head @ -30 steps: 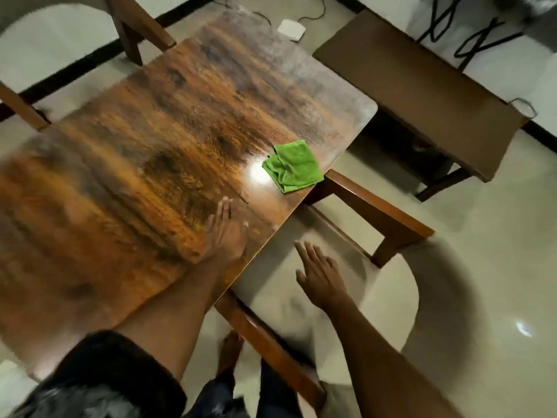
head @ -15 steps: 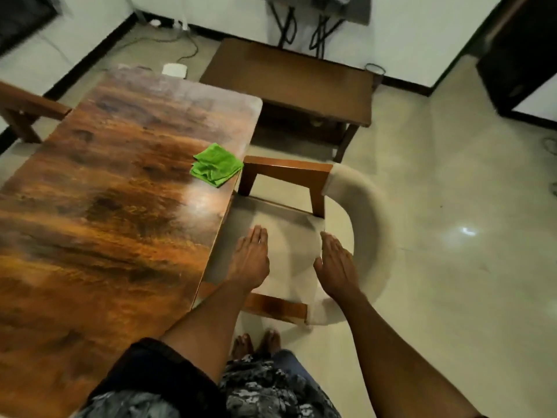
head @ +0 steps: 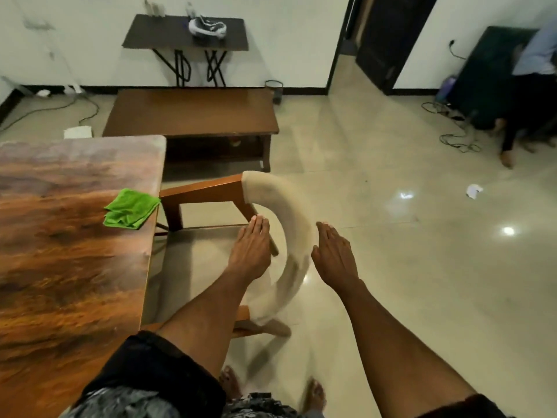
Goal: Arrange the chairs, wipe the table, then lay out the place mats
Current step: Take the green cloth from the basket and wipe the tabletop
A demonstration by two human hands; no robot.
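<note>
You are on the chair step: the desk (head: pixel 75 267) on your left bears the cloth (head: pixel 131 209), unused. Your hands, left (head: pixel 251 251) and right (head: pixel 334 256), hang flat and released either side of the chair (head: pixel 294 224) back (grasp it next). A bench (head: pixel 193 113) stands beyond.

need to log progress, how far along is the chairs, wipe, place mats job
Early, by the look of it. Done: nothing clearly finished. In hand: the chair beside the table; the left hand and right hand are open on either side of its curved back, neither gripping. Left: wiping, since the green cloth lies folded near the table edge, and place mats, none visible.
</note>
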